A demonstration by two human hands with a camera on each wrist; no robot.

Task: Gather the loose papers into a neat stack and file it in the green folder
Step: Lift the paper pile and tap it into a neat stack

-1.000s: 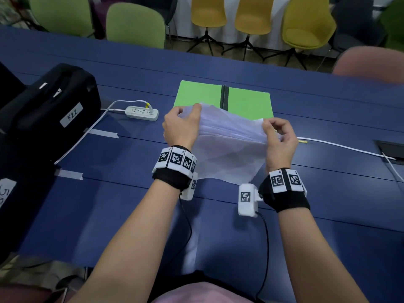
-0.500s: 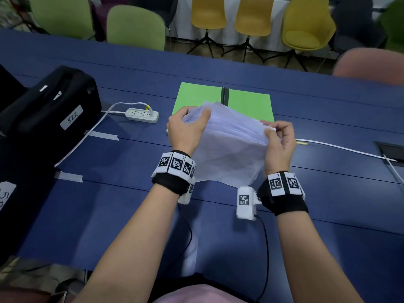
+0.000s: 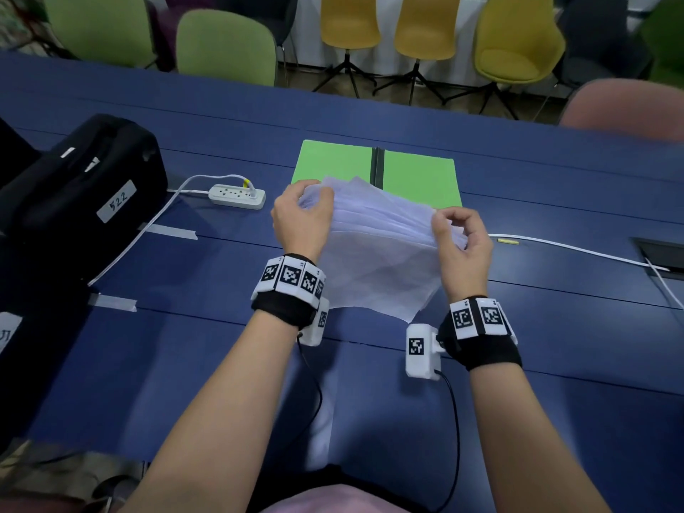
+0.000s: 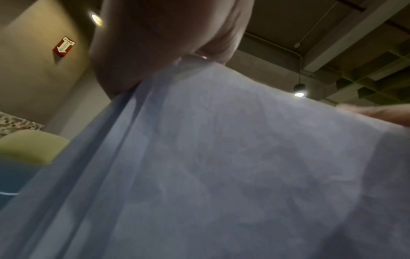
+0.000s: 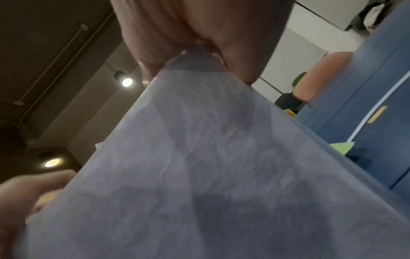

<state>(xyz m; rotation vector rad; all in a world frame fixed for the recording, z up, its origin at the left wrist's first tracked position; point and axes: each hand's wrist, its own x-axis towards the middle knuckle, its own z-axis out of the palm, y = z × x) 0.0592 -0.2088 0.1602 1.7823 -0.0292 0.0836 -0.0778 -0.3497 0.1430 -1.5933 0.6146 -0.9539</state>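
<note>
Both hands, left hand (image 3: pixel 299 220) and right hand (image 3: pixel 462 246), grip papers (image 3: pixel 377 253), partly hiding green folder (image 3: pixel 418 179).

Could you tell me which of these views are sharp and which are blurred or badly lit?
Head view: evenly lit and mostly sharp, papers and green folder clear, edges soft. Left wrist view: dim, blurred, paper fills it, ceiling lamp glares. Right wrist view: similar blur, two bright lamps.

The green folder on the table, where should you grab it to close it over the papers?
Probably by the right cover's outer edge, coming from the right. The green folder lies open and flat beyond the papers, with its dark spine down the middle, so that cover should swing over on the spine. The right hand is nearest, but both hands are busy gripping papers.
</note>
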